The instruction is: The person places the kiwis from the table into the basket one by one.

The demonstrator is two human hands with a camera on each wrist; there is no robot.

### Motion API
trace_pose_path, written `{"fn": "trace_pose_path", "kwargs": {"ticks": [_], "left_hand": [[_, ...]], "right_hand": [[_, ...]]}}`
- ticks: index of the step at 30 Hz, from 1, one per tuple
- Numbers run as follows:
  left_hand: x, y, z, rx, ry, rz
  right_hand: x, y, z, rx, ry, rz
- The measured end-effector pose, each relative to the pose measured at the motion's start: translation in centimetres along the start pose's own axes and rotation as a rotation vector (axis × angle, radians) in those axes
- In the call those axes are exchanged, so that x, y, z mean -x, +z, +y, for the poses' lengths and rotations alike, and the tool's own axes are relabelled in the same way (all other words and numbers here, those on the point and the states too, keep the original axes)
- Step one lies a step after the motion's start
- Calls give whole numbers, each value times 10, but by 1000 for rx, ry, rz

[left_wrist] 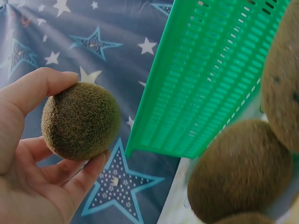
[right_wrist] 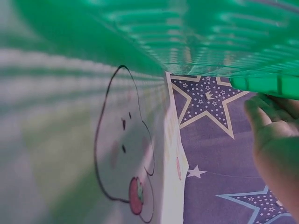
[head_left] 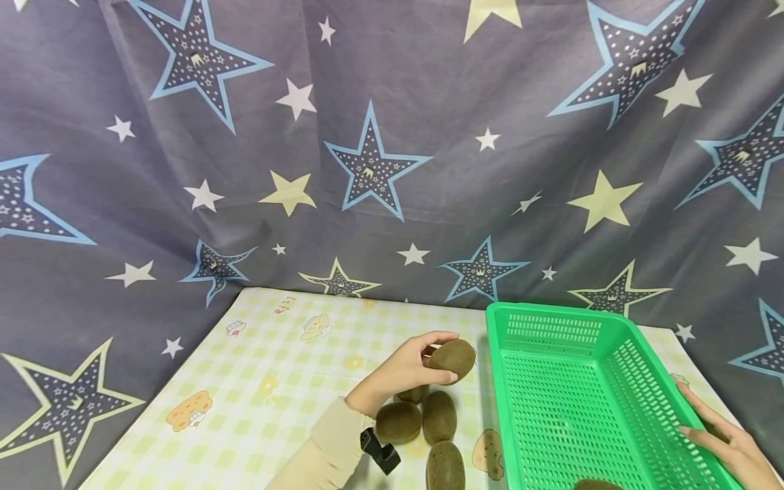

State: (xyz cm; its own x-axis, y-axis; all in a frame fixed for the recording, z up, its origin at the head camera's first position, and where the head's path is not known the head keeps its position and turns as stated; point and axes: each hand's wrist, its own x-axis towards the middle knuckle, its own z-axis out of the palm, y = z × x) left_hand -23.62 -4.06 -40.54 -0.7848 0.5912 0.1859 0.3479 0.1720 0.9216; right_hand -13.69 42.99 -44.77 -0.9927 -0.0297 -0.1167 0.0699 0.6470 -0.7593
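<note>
My left hand (head_left: 401, 373) grips a brown, fuzzy kiwi (head_left: 454, 361) between thumb and fingertips, just left of the green basket (head_left: 501, 408). In the left wrist view the kiwi (left_wrist: 81, 122) shows end-on, thumb over its top and fingers beneath. Below that hand several more kiwis (head_left: 439, 416) sit close together on the table, one partly hidden by the wrist. At the basket's right side, my right hand (head_left: 729, 442) holds the rim, thumb over the inner side and fingers along the outside. Another kiwi (head_left: 597, 484) peeks in at the bottom of the basket.
A pale checked cloth (head_left: 245, 381) with cartoon prints covers the table. Behind the table hangs a dark curtain (head_left: 429, 170) with stars. The basket's tall slotted wall stands between the kiwi group and the basket floor.
</note>
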Motion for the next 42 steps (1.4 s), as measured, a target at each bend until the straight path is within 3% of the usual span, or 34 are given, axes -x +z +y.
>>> {"fn": "trace_pose_path", "kwargs": {"ticks": [5,10,16,24,30,42], "left_hand": [[-5,8,7,5,19,-15],[-12,15,11,67,41,-41],[-18,24,16,101,61,-58],[-24,35,23,81,37,-75],[-29,45,28,91,62,-94],[-34,62,28,120,49,-150]], "right_hand": [[1,-1,-2,-10,0,0],[1,-2,-4,-6,-9,10],[0,-4,-9,-31,42,9],[0,-5,-8,-71,32,21],[0,-5,-6,-77,19,24],[1,-2,-2,-73,41,14]]}}
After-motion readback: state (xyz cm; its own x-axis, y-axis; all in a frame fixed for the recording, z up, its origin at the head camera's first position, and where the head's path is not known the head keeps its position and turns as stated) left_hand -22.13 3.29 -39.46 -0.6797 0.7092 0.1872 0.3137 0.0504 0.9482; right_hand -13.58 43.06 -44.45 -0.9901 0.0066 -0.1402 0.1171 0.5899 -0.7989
